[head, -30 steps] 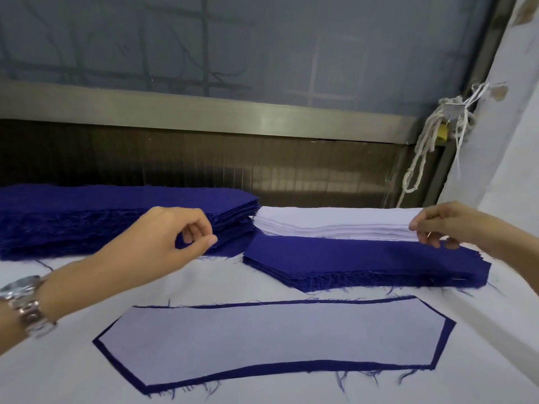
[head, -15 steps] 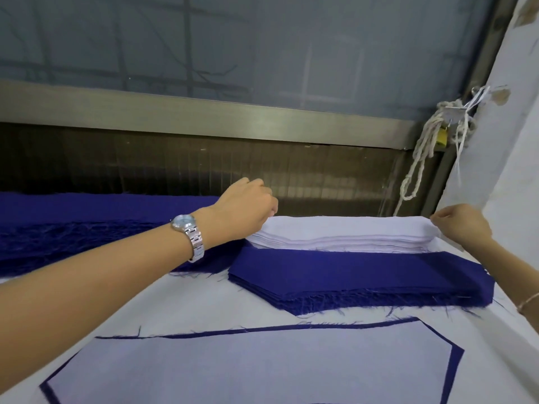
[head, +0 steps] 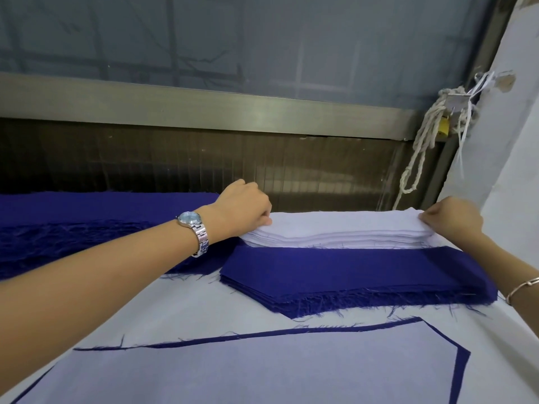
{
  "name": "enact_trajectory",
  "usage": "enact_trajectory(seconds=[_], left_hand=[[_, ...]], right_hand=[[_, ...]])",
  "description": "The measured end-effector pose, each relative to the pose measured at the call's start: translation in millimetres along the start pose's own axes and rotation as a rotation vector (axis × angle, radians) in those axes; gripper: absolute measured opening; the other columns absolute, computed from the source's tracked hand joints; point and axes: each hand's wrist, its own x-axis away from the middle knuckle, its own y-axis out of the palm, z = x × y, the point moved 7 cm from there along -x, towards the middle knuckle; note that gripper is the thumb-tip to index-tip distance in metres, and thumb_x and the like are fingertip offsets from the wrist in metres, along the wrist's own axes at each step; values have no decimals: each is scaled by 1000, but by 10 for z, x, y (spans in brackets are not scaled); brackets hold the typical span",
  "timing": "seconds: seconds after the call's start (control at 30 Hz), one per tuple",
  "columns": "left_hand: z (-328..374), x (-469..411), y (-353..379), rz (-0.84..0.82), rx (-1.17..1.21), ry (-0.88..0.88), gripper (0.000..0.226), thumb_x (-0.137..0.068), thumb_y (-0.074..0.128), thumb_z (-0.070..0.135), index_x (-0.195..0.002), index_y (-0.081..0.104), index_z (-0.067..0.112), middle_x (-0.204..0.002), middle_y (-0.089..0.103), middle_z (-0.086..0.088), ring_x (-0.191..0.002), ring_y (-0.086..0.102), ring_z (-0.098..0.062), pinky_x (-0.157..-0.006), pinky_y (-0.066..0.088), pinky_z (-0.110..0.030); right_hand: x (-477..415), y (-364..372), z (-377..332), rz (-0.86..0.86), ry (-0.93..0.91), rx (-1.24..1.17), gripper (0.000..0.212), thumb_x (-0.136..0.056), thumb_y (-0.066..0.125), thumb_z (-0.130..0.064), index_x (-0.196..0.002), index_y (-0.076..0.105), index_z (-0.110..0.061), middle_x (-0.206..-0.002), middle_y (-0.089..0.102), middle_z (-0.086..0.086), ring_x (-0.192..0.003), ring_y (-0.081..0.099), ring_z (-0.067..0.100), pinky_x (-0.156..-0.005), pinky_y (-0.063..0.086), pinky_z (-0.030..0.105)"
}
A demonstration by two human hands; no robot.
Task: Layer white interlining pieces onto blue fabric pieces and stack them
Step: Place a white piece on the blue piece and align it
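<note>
White interlining stack point(head: 335, 231) sits centre-right of frame, on the far half of a smaller blue fabric stack point(head: 350, 272) whose near half shows bare. Left hand point(head: 242, 208) at the stack's left end, fingers curled, pinching the top edge. Right hand point(head: 450, 220) at the right end, same narrow pinch on the top plies. Fingertips hidden, so cannot tell how many plies each pinch takes.

Judged step: peel off one interlining piece. To do it well, separate a single ply at both ends and lift both ends evenly so the sheet stays flat and doesn't drag the plies beneath. Likely risk: two plies clinging together.

Lower frame: layered piece point(head: 233, 371), white over blue with a blue margin showing along its edges, on the white table cover point(head: 145, 301). Left of frame: larger blue fabric stack point(head: 87, 217), frayed edges. Wristwatch point(head: 192, 225) on left wrist, bangle point(head: 522, 288) on right. Upper right: knotted rope point(head: 420, 147), yellow padlock point(head: 443, 126).

No readable writing; watch dial too small for a brand.
</note>
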Motion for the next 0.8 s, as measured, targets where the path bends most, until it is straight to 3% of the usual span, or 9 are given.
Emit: enact_trajectory(seconds=[0.13,0.23,0.37,0.5,0.67,0.8], left_hand=[[1,-61,2,23,-19,-44,37,-102,45,43,-97,73,20,-93,70,1,-92,61,-19,-79,34,-30],[-2,-102,9,34,-6,-64,32,-99,52,45,-97,73,22,-92,70,3,-91,61,-17,-80,34,-29],[-37,-134,52,20,101,-101,25,-96,60,42,-106,69,22,-102,70,3,-96,61,-17,-84,40,-30],[-74,-155,121,-34,188,-118,41,-95,62,38,-132,59,20,-123,65,1,-114,57,-20,-94,44,-35],[-83,-180,170,-99,281,-113,45,-96,63,33,-138,53,22,-131,60,1,-122,50,-21,-97,40,-35],[-64,-180,157,-84,326,-112,36,-95,64,28,-130,59,24,-127,62,2,-119,50,-20,-95,40,-35]], right_hand=[[1,-77,-73,45,-100,-69,10,-86,67,-7,-85,77,-6,-93,72,17,-88,62,39,-75,49,38],[-37,-39,-37,-7,-88,-197,8,-86,65,-1,-93,69,-3,-95,66,18,-89,58,36,-74,43,36],[-73,-16,105,8,-43,-396,29,-84,66,8,-111,60,2,-106,56,21,-90,54,35,-75,40,35],[-70,-18,205,-4,-26,-542,52,-84,71,8,-133,53,-2,-126,56,25,-101,56,36,-80,47,39],[-65,-27,271,-5,-51,-542,18,-87,73,-1,-104,71,4,-98,66,18,-81,55,26,-76,40,30],[-74,-29,353,-4,-23,-560,21,-83,79,-8,-102,74,1,-93,64,15,-85,53,26,-79,39,33]])
